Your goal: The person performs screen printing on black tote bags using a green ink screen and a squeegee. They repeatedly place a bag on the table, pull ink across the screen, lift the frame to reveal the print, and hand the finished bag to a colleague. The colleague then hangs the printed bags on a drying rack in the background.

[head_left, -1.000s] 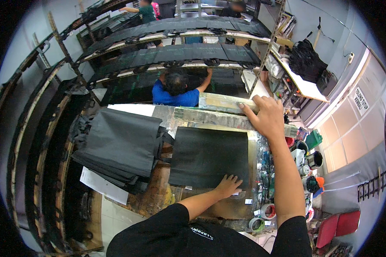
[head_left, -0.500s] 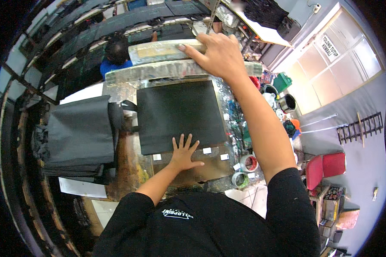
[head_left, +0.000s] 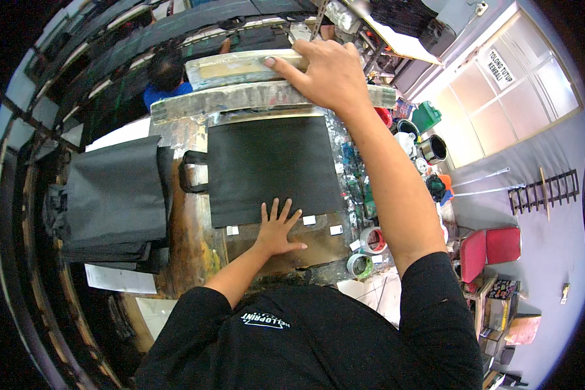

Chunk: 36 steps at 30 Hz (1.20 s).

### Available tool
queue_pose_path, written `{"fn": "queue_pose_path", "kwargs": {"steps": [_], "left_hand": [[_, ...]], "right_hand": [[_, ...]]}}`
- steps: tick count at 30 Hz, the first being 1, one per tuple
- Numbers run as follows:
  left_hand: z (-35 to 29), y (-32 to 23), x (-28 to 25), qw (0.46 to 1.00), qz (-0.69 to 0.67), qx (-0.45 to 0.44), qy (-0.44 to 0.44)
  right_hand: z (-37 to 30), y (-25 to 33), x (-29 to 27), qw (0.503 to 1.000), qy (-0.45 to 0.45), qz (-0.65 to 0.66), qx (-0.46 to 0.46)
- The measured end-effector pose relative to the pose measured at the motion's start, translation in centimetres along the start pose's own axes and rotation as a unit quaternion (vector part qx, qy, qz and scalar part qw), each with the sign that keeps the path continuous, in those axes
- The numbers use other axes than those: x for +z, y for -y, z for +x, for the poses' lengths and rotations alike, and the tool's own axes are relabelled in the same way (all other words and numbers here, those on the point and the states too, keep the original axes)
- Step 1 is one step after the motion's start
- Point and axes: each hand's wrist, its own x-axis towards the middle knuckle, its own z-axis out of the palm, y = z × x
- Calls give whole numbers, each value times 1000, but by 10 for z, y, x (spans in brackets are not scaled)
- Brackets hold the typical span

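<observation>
A black fabric bag (head_left: 273,159) lies flat on the paint-marked work table (head_left: 192,250), its handle loop (head_left: 190,172) sticking out to the left. My left hand (head_left: 279,233) rests with spread fingers on the bag's near edge, the palm on the brown board (head_left: 305,250) below it. Beyond the bag, my right hand (head_left: 331,75) grips a raised, paint-stained screen-printing frame (head_left: 240,70), thumb on the near face and fingers hidden behind. A long stained wooden bar (head_left: 240,97) runs just under that hand. Small white tabs (head_left: 309,220) sit along the bag's near edge.
A pile of black bags (head_left: 117,195) stands at left over white sheets. Tape rolls (head_left: 373,240), paint pots (head_left: 433,149) and a green container (head_left: 426,117) line the right edge. Another person (head_left: 167,71) is beyond the table, near dark racks. A red chair (head_left: 491,250) is at right.
The view has shifted slightly. The bag's handle loop now lies more open at the left. Both hands keep their places, the left flat and the right on the frame.
</observation>
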Motion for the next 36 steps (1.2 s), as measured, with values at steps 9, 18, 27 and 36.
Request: {"fn": "queue_pose_path", "kwargs": {"steps": [9,18,27,36], "left_hand": [[-15,-7,5,999,11,22,-29],[-23,9,-137,807,-562,-71,-169],[-106,7,-183,421,-837,-250,-246],[-129,45,-62,424,-820,-338,-183]], "right_hand": [[1,1,-1,1000,14,-9,-17],[-31,18,-6,1000,-1,-8,-14],[-199,34,38,974,224,-17,-37],[-233,28,82,947,319,27,-2]]}}
